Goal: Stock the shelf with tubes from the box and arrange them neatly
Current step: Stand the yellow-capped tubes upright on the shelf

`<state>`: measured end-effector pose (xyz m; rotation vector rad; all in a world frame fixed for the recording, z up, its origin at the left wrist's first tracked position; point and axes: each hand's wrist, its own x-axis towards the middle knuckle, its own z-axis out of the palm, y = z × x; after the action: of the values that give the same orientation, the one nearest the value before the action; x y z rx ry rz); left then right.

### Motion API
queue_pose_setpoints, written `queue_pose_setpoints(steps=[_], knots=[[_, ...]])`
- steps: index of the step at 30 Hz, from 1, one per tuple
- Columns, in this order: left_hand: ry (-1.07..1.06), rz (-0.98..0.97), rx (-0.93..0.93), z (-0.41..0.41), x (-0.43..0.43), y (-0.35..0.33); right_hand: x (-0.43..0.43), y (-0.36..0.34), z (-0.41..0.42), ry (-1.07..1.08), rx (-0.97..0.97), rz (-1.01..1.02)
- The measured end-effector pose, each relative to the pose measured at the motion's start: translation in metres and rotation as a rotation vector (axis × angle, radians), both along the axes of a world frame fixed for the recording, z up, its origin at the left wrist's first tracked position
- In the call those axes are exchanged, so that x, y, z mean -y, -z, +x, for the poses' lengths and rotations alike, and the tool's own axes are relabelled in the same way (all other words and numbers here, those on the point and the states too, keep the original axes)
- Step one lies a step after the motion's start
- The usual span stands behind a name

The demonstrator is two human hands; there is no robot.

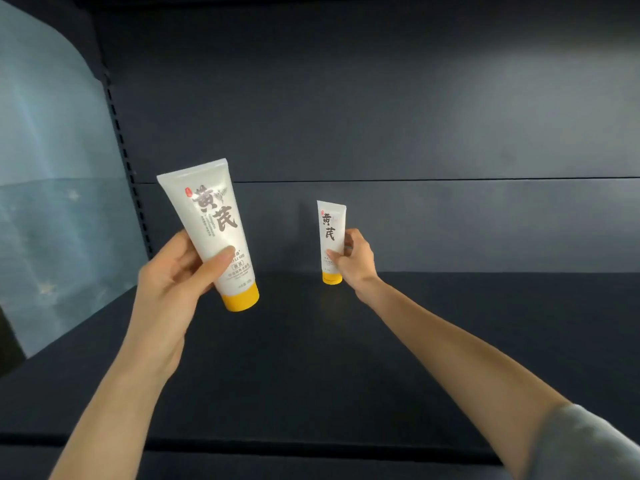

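Two white tubes with yellow caps and dark lettering are in view. My left hand [180,268] grips the near tube [211,223] around its lower half, cap down and tilted, held in the air above the dark shelf board [311,358]. My right hand [355,259] reaches far back and pinches the second tube [330,230], which stands upright on its cap at the rear of the shelf, close to the back panel. The box is out of view.
The dark back panel [381,116] closes the shelf behind. A slotted upright post [130,174] marks the left end, with a pale blue wall [52,202] beyond it. The shelf's front lip [277,448] runs along the bottom.
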<state>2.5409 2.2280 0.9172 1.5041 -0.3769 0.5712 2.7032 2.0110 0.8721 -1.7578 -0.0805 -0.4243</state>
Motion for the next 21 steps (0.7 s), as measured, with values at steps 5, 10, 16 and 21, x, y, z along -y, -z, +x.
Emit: queue_pose_setpoints(steps=[5, 10, 16, 21], knots=[[-0.047, 0.013, -0.053, 0.008, -0.006, 0.01, -0.011, 0.014, 0.016, 0.031, -0.011, -0.037], [-0.075, -0.005, -0.106, 0.007, -0.008, 0.017, -0.011, 0.015, 0.028, 0.061, -0.002, -0.072], [-0.074, -0.003, -0.119, 0.004, 0.0, 0.02, -0.014, 0.014, 0.039, 0.084, -0.015, -0.077], [-0.088, 0.017, -0.132, 0.005, 0.01, 0.018, -0.006, 0.009, 0.037, 0.064, -0.03, -0.112]])
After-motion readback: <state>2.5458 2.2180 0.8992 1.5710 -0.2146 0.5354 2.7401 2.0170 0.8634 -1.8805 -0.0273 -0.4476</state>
